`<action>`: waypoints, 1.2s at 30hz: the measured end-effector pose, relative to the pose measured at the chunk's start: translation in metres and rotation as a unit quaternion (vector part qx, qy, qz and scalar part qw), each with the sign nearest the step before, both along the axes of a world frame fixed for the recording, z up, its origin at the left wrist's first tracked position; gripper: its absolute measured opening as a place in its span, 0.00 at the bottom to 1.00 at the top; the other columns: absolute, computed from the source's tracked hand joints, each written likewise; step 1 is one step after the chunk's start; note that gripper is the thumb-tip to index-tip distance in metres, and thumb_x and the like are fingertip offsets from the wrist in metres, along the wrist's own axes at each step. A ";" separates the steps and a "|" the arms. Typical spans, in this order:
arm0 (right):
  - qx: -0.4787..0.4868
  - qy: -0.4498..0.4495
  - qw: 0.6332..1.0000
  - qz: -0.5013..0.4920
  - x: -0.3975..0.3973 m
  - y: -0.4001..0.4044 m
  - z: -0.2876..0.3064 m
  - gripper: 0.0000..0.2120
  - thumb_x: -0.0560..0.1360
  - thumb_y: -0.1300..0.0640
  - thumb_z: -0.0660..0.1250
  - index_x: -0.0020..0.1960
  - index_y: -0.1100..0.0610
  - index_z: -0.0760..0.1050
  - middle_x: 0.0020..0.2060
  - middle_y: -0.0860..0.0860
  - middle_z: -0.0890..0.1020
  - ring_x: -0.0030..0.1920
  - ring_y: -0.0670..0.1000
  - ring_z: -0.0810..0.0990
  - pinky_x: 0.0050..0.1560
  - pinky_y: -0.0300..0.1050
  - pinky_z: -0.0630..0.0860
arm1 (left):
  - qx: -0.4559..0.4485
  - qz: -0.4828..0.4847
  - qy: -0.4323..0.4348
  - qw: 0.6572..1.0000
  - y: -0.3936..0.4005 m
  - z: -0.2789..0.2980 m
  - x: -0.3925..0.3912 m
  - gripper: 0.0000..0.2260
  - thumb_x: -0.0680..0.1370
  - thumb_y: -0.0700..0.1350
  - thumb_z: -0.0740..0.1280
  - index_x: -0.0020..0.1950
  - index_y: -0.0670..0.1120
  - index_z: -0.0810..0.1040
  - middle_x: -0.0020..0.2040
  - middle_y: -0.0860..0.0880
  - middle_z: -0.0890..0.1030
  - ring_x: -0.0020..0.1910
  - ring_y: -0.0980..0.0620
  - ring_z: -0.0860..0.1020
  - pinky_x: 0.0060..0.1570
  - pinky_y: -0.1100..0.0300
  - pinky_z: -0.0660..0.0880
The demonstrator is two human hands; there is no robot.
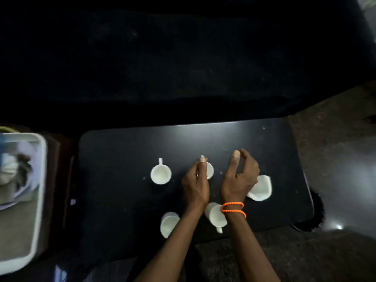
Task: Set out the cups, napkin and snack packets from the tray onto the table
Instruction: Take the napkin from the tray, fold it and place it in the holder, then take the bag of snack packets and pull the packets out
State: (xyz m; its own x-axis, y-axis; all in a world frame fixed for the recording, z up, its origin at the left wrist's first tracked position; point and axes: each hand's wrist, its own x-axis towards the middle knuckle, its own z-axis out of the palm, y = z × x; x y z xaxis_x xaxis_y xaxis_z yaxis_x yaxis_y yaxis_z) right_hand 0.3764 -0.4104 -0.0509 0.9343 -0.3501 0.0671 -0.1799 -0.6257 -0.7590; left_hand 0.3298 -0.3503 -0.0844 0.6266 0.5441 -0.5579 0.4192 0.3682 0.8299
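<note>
Several white cups stand on the black table (126,159). One cup (160,174) sits at the left with its handle pointing away, and another cup (168,224) is near the front edge. A third cup (214,215) lies partly under my right wrist. My left hand (195,186) is closed around a small cup (210,170) in the middle. My right hand (241,176) hovers just to the right of it, fingers curled and apart, holding nothing. A further white cup (262,189) shows beside and partly under that hand.
A pale tray (39,190) rests at the far left, off the table, with blurred packets and a napkin-like pile (14,171) at its far end. Dark floor lies beyond the table, and grey carpet to the right. The table's right edge is close to the rightmost cup.
</note>
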 end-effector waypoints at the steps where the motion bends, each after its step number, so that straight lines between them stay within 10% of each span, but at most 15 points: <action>1: 0.014 0.009 1.000 0.016 -0.004 0.022 -0.001 0.25 0.79 0.42 0.59 0.64 0.60 0.79 0.60 0.56 0.82 0.63 0.57 0.78 0.66 0.62 0.72 | 0.004 0.016 -0.005 1.000 0.017 0.003 -0.004 0.16 0.84 0.60 0.61 0.56 0.55 0.86 0.56 0.55 0.87 0.59 0.52 0.84 0.64 0.42 0.80; 16: 0.134 0.106 0.900 0.402 -0.158 0.347 -0.022 0.19 0.79 0.46 0.63 0.57 0.61 0.81 0.51 0.54 0.83 0.55 0.57 0.81 0.58 0.59 0.78 | 0.095 0.317 0.031 0.943 0.337 0.016 -0.175 0.21 0.85 0.56 0.61 0.57 0.42 0.86 0.53 0.44 0.88 0.57 0.48 0.85 0.63 0.40 0.80; 20: 0.142 0.114 0.847 0.500 -0.190 0.411 -0.029 0.16 0.80 0.46 0.65 0.58 0.56 0.82 0.53 0.50 0.83 0.57 0.52 0.80 0.57 0.56 0.80 | 0.131 0.336 0.016 0.932 0.393 0.018 -0.217 0.22 0.82 0.62 0.60 0.49 0.47 0.86 0.44 0.48 0.88 0.48 0.51 0.86 0.50 0.50 0.83; 28: -0.053 0.026 0.742 0.668 -0.215 0.513 -0.024 0.21 0.79 0.44 0.63 0.71 0.49 0.75 0.69 0.53 0.76 0.69 0.57 0.71 0.67 0.56 0.72 | 0.351 0.376 0.109 0.851 0.515 0.023 -0.286 0.19 0.85 0.55 0.61 0.53 0.43 0.86 0.47 0.47 0.86 0.45 0.55 0.79 0.46 0.57 0.74; 33: -0.097 0.029 0.757 0.646 -0.225 0.508 -0.032 0.22 0.80 0.40 0.61 0.72 0.45 0.72 0.71 0.49 0.74 0.70 0.57 0.70 0.67 0.58 0.71 | 0.231 0.254 0.194 0.919 0.544 0.012 -0.284 0.22 0.84 0.62 0.58 0.50 0.47 0.81 0.50 0.46 0.84 0.53 0.43 0.81 0.50 0.53 0.72; 36: -0.042 0.033 0.791 0.610 -0.229 0.490 -0.040 0.17 0.80 0.40 0.62 0.65 0.46 0.76 0.66 0.45 0.78 0.64 0.55 0.75 0.63 0.53 0.73 | 0.182 0.270 0.175 0.929 0.542 0.008 -0.281 0.32 0.79 0.69 0.57 0.68 0.46 0.79 0.66 0.43 0.83 0.64 0.41 0.81 0.65 0.50 0.76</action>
State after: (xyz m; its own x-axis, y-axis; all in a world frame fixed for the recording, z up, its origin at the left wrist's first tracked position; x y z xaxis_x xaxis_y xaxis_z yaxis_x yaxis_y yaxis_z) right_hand 0.1471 0.0799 -0.0905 0.5760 0.8172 -0.0210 0.5585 -0.4122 -0.7198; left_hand 0.0483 0.1917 -0.0769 0.0232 0.9190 -0.3936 0.5228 0.3245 0.7883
